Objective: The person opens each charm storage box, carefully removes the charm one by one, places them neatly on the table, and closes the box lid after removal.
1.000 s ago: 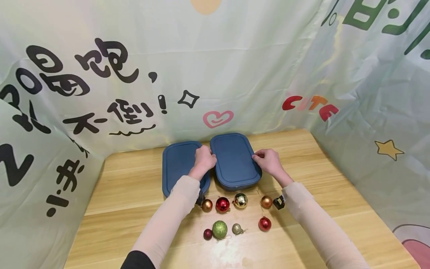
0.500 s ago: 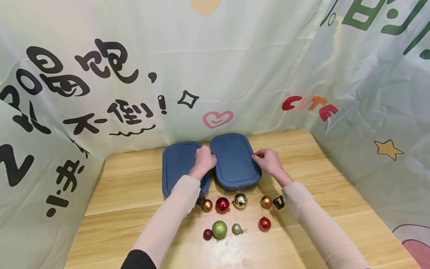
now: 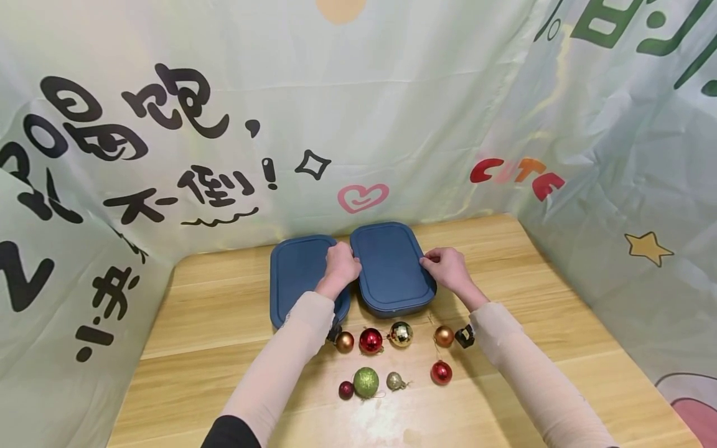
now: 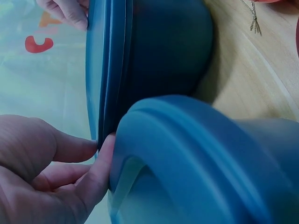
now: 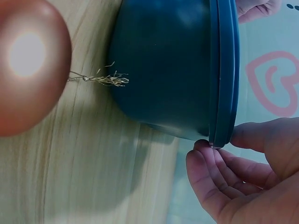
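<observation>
Two navy blue lidded boxes stand side by side at the back of the table. On the right box (image 3: 392, 267) the lid lies flat over the top. My left hand (image 3: 340, 264) pinches that lid's left edge, with the thumb at its upper side and a finger at the rim in the left wrist view. Opposite it, my right hand (image 3: 448, 269) pinches the right edge; the right wrist view has the thumb (image 5: 250, 135) on top and curled fingertips (image 5: 203, 147) below the rim. The left box (image 3: 297, 274) is partly covered by my left hand and sleeve.
Several baubles lie in front of the boxes: copper (image 3: 345, 342), red (image 3: 371, 341), gold (image 3: 401, 334), another copper (image 3: 444, 336), a smaller red (image 3: 441, 373), green glitter (image 3: 366, 382), dark red (image 3: 346, 390) and silver (image 3: 394, 381). A printed cloth (image 3: 426, 124) hangs behind the table.
</observation>
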A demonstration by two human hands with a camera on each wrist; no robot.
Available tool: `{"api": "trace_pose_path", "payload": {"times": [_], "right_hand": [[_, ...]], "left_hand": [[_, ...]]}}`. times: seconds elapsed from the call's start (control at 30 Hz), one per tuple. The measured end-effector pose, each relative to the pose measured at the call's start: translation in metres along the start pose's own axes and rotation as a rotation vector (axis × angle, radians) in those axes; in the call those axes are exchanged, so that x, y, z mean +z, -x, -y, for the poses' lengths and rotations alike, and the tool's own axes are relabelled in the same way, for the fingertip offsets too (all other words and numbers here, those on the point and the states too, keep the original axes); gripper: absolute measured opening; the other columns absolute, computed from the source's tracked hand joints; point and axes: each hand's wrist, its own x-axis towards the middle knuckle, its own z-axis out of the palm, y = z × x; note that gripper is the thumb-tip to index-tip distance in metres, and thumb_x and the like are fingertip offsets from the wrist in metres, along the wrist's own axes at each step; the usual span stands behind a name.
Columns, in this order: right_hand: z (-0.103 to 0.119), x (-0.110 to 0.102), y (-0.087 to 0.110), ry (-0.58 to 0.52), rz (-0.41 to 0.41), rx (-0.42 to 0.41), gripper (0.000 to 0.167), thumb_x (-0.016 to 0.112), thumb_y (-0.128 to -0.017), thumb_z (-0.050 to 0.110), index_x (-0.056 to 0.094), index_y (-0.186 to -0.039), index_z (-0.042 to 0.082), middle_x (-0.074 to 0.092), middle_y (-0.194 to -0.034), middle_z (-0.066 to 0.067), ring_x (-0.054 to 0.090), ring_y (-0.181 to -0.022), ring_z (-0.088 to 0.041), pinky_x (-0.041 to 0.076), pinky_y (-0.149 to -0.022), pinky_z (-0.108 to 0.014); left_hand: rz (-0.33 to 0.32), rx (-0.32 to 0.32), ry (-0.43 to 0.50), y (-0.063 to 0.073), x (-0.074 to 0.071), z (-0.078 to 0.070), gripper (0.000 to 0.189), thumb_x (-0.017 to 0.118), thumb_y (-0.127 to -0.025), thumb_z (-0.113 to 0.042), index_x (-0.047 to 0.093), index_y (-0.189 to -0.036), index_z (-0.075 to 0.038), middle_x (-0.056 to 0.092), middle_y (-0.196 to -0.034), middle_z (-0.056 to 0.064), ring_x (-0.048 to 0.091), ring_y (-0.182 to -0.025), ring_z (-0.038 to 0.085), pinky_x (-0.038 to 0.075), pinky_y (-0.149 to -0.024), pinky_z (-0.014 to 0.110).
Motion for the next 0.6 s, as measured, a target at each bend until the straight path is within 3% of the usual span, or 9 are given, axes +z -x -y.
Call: {"api": "trace_pose_path", "payload": {"times": [0.13,0.6], "right_hand": [[0.000,0.000,0.000,0.001,-0.003,-0.005,0.028,0.066,-0.102,0.015,0.077,-0.113,-0.009,0.077,-0.108,-0.028,0.074,-0.098,-0.042,0.060,-0.085,-0.052],[-0.001,0.005,0.005,-0.015,-0.006,0.016,0.031,0.067,-0.102,0.016,0.076,-0.115,-0.010,0.077,-0.109,-0.028,0.074,-0.098,-0.042,0.060,-0.084,-0.050]], "left_hand": [[0.025,-0.031,0.007,0.013,-0.014,-0.011,0.055,0.063,-0.102,-0.015,0.031,-0.056,-0.016,0.019,-0.056,0.000,0.023,-0.060,0.022,0.028,-0.062,0.038],[0.003,0.017,-0.041,0.027,-0.019,-0.017,0.056,0.062,-0.101,-0.009,0.023,-0.062,-0.019,0.014,-0.062,-0.003,0.020,-0.060,0.018,0.031,-0.063,0.036]]}}
